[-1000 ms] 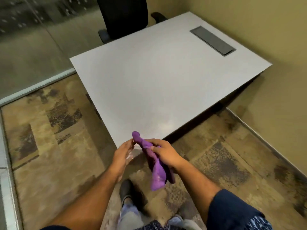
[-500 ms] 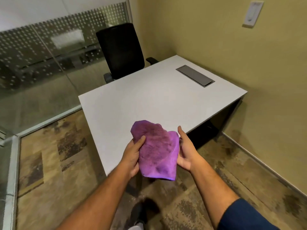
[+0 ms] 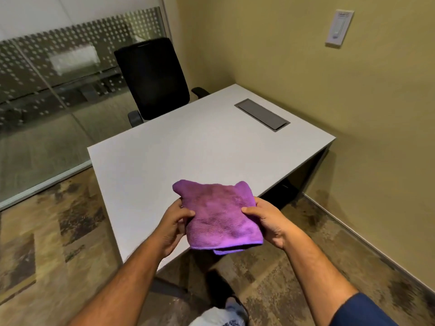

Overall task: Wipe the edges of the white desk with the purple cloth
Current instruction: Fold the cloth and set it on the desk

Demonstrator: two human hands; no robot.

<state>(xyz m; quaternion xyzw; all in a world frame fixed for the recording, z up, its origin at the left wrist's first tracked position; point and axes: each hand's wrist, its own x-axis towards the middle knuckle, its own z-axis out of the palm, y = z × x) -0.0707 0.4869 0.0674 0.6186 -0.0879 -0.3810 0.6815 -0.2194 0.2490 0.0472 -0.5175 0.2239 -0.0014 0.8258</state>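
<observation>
Both hands, left hand [image 3: 173, 223] and right hand [image 3: 270, 223], pinch the folded purple cloth [image 3: 220, 217] above the white desk [image 3: 188, 147]'s near corner; keeping it folded flat should help it press evenly along the edge.

A small office room is shown: a white desk [image 3: 202, 147] with a cable hatch [image 3: 262, 114] is set against a painted wall, a black swivel chair [image 3: 153, 78] beside it, a dotted glass partition [image 3: 58, 74] behind, patterned carpet [image 3: 54, 231] below.
</observation>
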